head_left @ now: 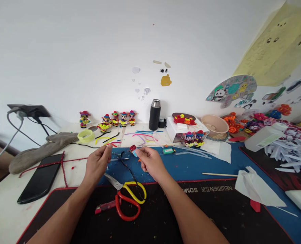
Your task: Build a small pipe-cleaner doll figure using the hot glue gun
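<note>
My right hand (150,162) pinches a small craft piece (133,149) with a dark red top and a light blue part below it. My left hand (98,162) is closed, thumb against the fingers; whatever it may hold is too small to make out. Between the hands, a thin black pipe cleaner (127,166) runs down toward the scissors. These scissors (118,185), with one yellow and one red handle, lie partly spread below the hands on the black mat (170,217). Beside their red handle rests a red utility knife (107,206).
At left are a black phone (39,179), red pipe cleaners (63,169) and driftwood (43,152). Along the wall stand several small figures (106,122), a black thermos (154,115), a white box (174,130) and a beige bowl (214,124). White tissue (257,188) lies at right.
</note>
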Action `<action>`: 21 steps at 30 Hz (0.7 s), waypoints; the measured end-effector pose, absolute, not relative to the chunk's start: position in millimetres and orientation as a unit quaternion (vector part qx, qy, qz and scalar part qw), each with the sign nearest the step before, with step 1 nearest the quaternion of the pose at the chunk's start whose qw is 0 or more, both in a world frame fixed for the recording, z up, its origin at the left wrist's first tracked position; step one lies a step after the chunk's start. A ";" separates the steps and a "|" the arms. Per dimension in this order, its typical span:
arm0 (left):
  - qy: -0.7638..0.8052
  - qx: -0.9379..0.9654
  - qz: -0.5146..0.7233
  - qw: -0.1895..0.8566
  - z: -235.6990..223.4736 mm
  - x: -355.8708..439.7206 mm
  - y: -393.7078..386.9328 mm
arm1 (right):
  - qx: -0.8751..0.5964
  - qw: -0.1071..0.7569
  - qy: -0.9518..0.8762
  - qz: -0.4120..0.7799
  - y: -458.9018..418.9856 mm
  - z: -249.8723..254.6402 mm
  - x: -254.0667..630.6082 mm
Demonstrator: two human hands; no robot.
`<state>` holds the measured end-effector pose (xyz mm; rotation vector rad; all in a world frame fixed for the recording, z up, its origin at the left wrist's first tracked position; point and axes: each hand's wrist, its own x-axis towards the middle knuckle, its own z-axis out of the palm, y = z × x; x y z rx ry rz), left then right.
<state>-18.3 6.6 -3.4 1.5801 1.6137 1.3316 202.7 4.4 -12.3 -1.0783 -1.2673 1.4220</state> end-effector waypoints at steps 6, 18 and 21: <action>0.595 0.618 0.492 0.148 -7.1 -20.9 17.7 | -0.435 0.451 -0.524 0.577 3.0 -12.1 201.0; 0.390 0.451 0.505 0.624 3.6 1.2 -5.5 | -0.416 0.408 -0.535 0.611 -9.7 -1.5 193.3; 0.393 0.443 0.491 0.638 3.5 1.5 -5.8 | -0.408 0.397 -0.541 0.619 -12.3 1.1 192.1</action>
